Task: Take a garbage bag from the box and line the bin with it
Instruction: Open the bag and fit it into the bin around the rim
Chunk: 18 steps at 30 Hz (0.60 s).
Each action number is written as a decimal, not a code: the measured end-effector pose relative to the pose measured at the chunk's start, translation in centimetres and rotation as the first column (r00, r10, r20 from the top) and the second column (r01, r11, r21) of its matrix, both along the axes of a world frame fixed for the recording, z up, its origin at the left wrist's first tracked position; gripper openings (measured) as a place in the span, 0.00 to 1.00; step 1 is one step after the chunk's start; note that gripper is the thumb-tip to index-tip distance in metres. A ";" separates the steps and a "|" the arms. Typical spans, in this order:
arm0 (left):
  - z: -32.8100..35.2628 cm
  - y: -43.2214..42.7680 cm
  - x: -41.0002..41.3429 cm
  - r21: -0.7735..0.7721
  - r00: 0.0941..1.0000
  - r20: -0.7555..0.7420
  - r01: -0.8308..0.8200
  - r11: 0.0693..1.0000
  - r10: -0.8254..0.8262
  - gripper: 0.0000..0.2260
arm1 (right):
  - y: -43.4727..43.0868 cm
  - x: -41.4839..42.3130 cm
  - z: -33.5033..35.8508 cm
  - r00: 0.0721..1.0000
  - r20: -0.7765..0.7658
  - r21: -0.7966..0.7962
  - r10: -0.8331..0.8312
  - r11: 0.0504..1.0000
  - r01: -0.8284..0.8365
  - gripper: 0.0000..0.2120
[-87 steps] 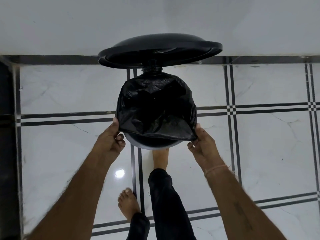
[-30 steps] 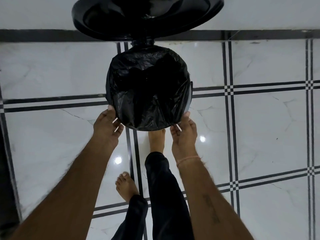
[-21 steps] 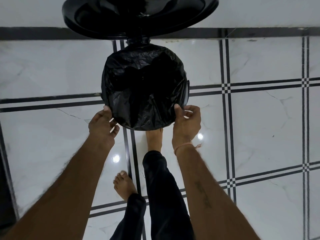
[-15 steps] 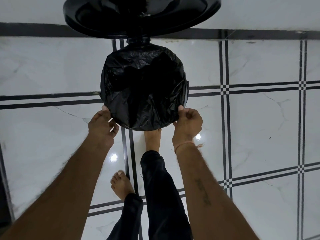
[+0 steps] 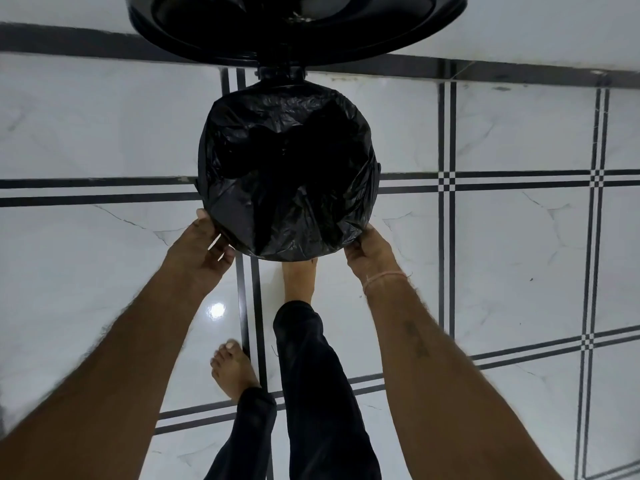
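A black garbage bag (image 5: 287,174) covers the whole round mouth of the bin, its edge folded over the rim all around. The bin's black lid (image 5: 294,26) stands raised behind it at the top of the view. My left hand (image 5: 202,251) grips the bag's edge at the near-left side of the rim. On the near-right side my right hand (image 5: 369,251) holds the bag's edge against the rim. The bin's body is hidden under the bag. The box of bags is not in view.
White marble floor tiles (image 5: 519,244) with black stripe lines lie all around the bin. A white wall with a dark skirting strip (image 5: 502,69) runs behind the lid. One bare foot (image 5: 298,278) reaches under the bin's front; the other foot (image 5: 233,368) stands behind it.
The near rim that showed bare 2.9 s ago is now covered by the bag. My right hand slid outward along the rim to the right; the left hand stayed put.
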State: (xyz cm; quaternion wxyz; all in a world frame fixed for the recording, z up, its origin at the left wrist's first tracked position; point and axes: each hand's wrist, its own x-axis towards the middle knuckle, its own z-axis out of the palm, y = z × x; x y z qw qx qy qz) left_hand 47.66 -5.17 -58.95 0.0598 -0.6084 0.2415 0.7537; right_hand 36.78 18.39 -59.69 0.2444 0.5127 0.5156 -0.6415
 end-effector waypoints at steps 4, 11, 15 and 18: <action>0.8 -0.1 -1.0 -0.062 1.000 -0.012 -0.030 0.998 0.029 0.16 | 0.3 -0.3 0.9 0.996 -0.083 -0.069 0.031 0.997 -0.037 0.18; 1.0 -0.7 -1.9 -0.124 0.998 0.064 0.008 0.992 0.000 0.12 | 0.3 -1.4 2.0 0.997 -0.063 -0.049 0.050 0.997 -0.053 0.15; 0.7 -0.7 -2.8 -0.202 0.989 0.146 0.000 0.979 0.031 0.11 | -0.3 -2.1 1.9 0.998 -0.013 0.069 0.056 0.996 -0.054 0.11; 0.7 -1.0 -3.5 -0.360 0.986 0.141 -0.032 0.932 0.089 0.16 | -1.2 -3.0 2.6 0.986 -0.129 0.224 0.104 0.972 -0.073 0.11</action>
